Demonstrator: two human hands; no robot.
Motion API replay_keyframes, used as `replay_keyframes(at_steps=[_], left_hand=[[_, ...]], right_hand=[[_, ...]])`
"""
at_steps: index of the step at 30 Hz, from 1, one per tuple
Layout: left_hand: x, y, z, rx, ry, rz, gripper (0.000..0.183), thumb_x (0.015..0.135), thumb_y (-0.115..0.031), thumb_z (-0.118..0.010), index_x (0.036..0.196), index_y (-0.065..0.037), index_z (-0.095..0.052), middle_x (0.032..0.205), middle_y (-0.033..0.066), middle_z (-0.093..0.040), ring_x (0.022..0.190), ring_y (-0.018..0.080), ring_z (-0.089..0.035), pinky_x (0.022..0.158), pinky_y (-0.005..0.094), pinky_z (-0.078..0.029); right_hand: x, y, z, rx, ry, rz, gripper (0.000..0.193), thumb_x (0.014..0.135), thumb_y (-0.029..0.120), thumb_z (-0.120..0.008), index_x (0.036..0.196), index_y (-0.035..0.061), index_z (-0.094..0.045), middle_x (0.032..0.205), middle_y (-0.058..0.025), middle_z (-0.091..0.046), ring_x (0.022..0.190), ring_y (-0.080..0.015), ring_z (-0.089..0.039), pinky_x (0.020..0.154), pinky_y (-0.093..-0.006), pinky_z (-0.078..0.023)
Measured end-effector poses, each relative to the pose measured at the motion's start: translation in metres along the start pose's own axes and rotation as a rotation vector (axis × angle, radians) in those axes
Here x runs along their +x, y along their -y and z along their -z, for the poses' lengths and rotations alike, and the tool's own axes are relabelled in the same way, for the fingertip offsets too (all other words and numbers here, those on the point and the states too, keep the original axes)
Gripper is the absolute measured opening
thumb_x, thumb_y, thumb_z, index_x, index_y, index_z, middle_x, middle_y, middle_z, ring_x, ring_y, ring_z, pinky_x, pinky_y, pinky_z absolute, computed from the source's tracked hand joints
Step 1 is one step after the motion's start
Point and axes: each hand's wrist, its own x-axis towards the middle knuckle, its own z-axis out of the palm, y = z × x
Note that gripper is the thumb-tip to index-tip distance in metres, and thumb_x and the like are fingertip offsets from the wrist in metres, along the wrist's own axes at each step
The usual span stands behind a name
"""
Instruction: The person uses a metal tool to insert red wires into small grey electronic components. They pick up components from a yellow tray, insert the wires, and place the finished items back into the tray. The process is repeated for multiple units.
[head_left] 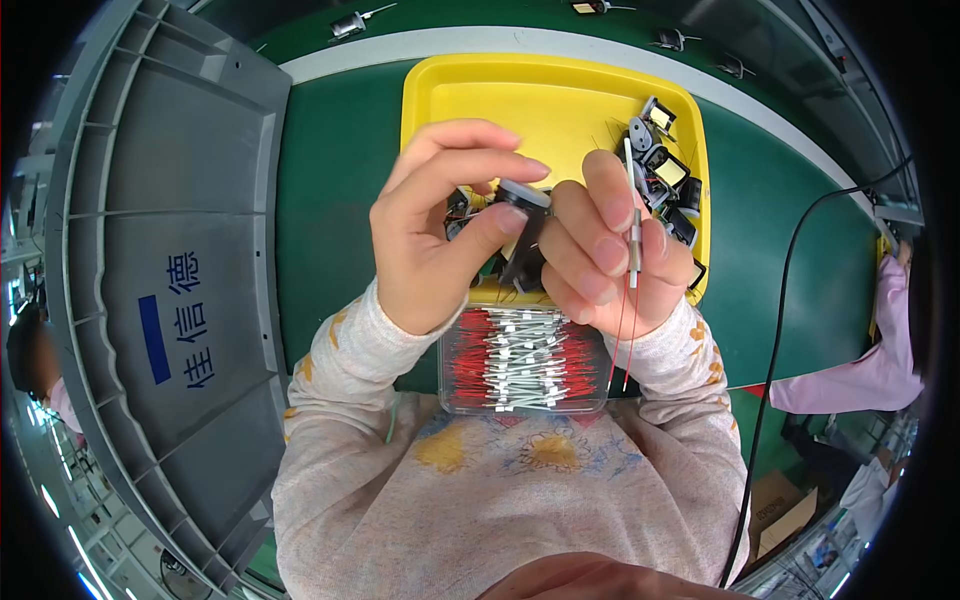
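My left hand (425, 225) pinches a small black part with a grey round end (525, 196) between thumb and fingers, above the near side of the yellow tray (540, 72). Close beside it, my right hand (600, 245) is closed on a thin white-sleeved lead (635, 235). Its white end points up and its two red wires hang down past the palm. My right fingertips come very near the black part; whether they touch it I cannot tell. Below my hands, a clear plastic box (525, 409) holds many red-and-white leads (525, 360) in a bundle.
Several black parts with fine wires (668, 172) lie at the tray's right side. A grey plastic crate (170, 300) stands on the left. A black cable (782, 310) runs down the right. Across the far strip lie small parts (350, 24). Another person's pink sleeve (850, 385) shows at right.
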Motion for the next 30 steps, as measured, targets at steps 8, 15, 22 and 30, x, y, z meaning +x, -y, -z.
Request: replay_keyframes(at_steps=[8, 15, 22, 30], left_hand=[[0.005, -0.016, 0.008, 0.228, 0.119, -0.003, 0.039, 0.069, -0.009, -0.07, 0.107, -0.005, -0.062, 0.087, 0.006, -0.06, 0.079, 0.0159, -0.054, 0.071, 0.0261, -0.042], [0.001, -0.017, -0.003, -0.08, 0.086, 0.215, 0.044, 0.062, -0.001, -0.073, 0.105, -0.003, -0.062, 0.092, 0.0079, -0.062, 0.082, 0.0187, -0.057, 0.075, 0.0283, -0.044], [0.006, -0.024, -0.008, 0.19, 0.023, -0.028, 0.041, 0.052, 0.001, -0.073, 0.092, -0.004, -0.066, 0.084, 0.006, -0.065, 0.077, 0.0212, -0.054, 0.073, 0.0298, -0.044], [0.006, -0.029, -0.003, 0.402, 0.023, -0.171, 0.038, 0.047, -0.006, -0.076, 0.084, -0.007, -0.068, 0.07, 0.0015, -0.062, 0.071, 0.0197, -0.051, 0.067, 0.0285, -0.04]], right_hand=[[-0.001, 0.003, -0.003, -0.146, -0.069, 0.043, 0.019, 0.084, 0.016, -0.057, 0.095, 0.0024, -0.047, 0.081, -0.0121, -0.056, 0.071, -0.0267, -0.06, 0.064, -0.0348, -0.052], [-0.003, 0.01, -0.017, -0.405, -0.047, 0.143, 0.02, 0.078, 0.007, -0.062, 0.092, -0.0012, -0.05, 0.08, -0.0154, -0.059, 0.071, -0.0268, -0.063, 0.064, -0.0356, -0.053], [-0.011, 0.04, -0.044, -1.861, 0.095, 0.713, 0.03, 0.075, 0.014, -0.071, 0.087, -0.0003, -0.048, 0.071, -0.0147, -0.06, 0.061, -0.0267, -0.06, 0.053, -0.0321, -0.05], [-0.009, 0.029, -0.054, -2.063, 0.186, 0.651, 0.034, 0.067, 0.011, -0.075, 0.083, 0.0002, -0.047, 0.075, -0.0151, -0.062, 0.064, -0.0278, -0.063, 0.051, -0.0312, -0.051]])
